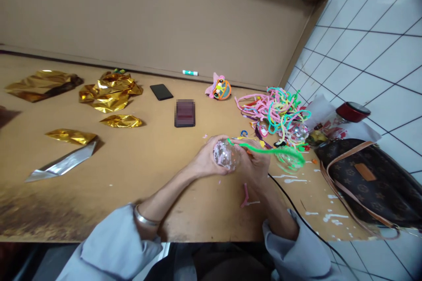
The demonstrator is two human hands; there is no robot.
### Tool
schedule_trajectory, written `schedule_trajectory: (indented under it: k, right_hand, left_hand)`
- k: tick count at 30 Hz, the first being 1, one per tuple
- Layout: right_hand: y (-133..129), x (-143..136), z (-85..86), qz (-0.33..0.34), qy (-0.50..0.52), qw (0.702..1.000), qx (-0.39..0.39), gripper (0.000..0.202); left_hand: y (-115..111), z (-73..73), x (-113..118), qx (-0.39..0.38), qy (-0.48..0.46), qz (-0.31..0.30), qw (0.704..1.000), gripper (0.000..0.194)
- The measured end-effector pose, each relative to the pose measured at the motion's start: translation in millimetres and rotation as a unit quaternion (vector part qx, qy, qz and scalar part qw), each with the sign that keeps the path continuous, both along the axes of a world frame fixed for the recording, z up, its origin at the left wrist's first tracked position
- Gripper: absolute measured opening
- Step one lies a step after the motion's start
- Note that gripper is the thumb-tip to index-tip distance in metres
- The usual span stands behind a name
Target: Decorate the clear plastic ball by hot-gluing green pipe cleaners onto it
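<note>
My left hand [211,160] is wrapped round a clear plastic ball [225,154] with pinkish bits on or inside it. My right hand [255,160] is closed at the ball's right side, pinching a green fuzzy pipe cleaner [275,151]. One end of that pipe cleaner touches the ball's top; the rest stretches right in a blurred loop. Just behind the hands lies a heap of pink, yellow, green and turquoise pipe cleaners [275,107], with another clear ball [299,131] beside it. A decorated ball [221,88] with an animal face sits near the cardboard.
Crumpled gold foil [112,91] and a silver strip [62,164] lie left. A black phone [161,91], dark red wallet [185,113] and glue stick [190,73] are at the back. A brown handbag [372,180] and red-lidded jar [352,112] stand right. A black cable [296,208] crosses the table.
</note>
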State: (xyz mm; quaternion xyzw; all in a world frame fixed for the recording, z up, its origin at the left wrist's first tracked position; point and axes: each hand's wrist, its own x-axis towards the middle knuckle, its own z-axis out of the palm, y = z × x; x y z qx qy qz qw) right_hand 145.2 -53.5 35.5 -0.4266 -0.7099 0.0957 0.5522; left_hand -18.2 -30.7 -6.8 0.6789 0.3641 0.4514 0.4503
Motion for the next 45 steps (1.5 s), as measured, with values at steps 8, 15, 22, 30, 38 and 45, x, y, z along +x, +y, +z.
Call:
schedule_trajectory:
  k: [8,15,22,30,38,45]
  right_hand:
    - [-6,-1,4.4,-0.037,0.037,0.998,-0.018,0.017]
    - [-5,0,5.9,0.038,0.0,0.998,-0.056,0.021]
    - [12,34,7.3,-0.184,0.032,0.982,-0.006,0.031]
    - [26,47,-16.6,-0.348,-0.303,0.864,-0.202,0.039]
    - [25,34,-5.4,-0.329,-0.355,0.795,-0.365,0.063]
    - [23,32,-4.3,-0.339,-0.347,0.811,-0.326,0.079]
  left_hand:
    - [-2,3.9,1,-0.001,-0.004,-0.003,1.0,0.086]
    - [-2,6.8,1,-0.019,-0.022,0.001,1.0,0.084]
    - [2,8.1,0,-0.08,-0.049,0.009,0.996,0.09]
    - [8,10.1,-6,-0.149,-0.128,0.028,0.98,0.091]
    - [6,14.3,-7,-0.157,-0.139,0.041,0.977,0.092]
    - [9,13.7,-10,-0.156,-0.146,0.063,0.975,0.094]
